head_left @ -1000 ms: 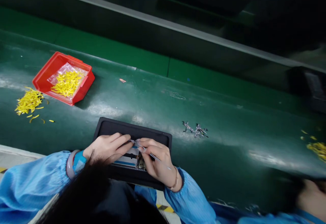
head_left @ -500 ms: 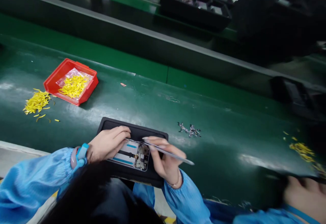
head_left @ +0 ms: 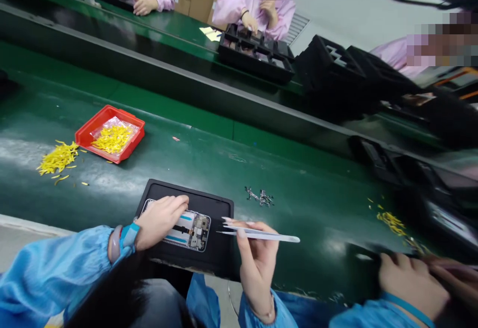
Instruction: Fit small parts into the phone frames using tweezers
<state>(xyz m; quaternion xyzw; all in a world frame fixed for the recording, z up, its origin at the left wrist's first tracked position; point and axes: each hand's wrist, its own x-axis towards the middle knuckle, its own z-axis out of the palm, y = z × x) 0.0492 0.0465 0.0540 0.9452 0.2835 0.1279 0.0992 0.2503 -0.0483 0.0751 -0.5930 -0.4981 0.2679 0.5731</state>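
An opened phone (head_left: 200,232) lies on a black tray (head_left: 194,195), its circuit board, dark ribbon cable and blue strips exposed. My left hand (head_left: 160,222) rests across the phone's left part, fingers close together at its far edge and thumb hidden, holding it against the tray. White tweezers (head_left: 274,235) are pinched in my right hand (head_left: 257,261), their tips apart and pointing left, a little to the right of the phone. Nothing shows between the tips.
A red bin (head_left: 120,153) holds yellow strips, with a yellow pile (head_left: 58,158) beside it. Small metallic parts (head_left: 260,196) lie right of the tray. A co-worker's hand (head_left: 411,280) is at lower right, near more black trays (head_left: 444,216). Across the divider, people in pink work around a compartment tray (head_left: 257,59).
My right hand has drawn the tweezers back from the phone's top edge, toward the right and nearer me. My left hand stays on the phone. The camera view has tilted up.
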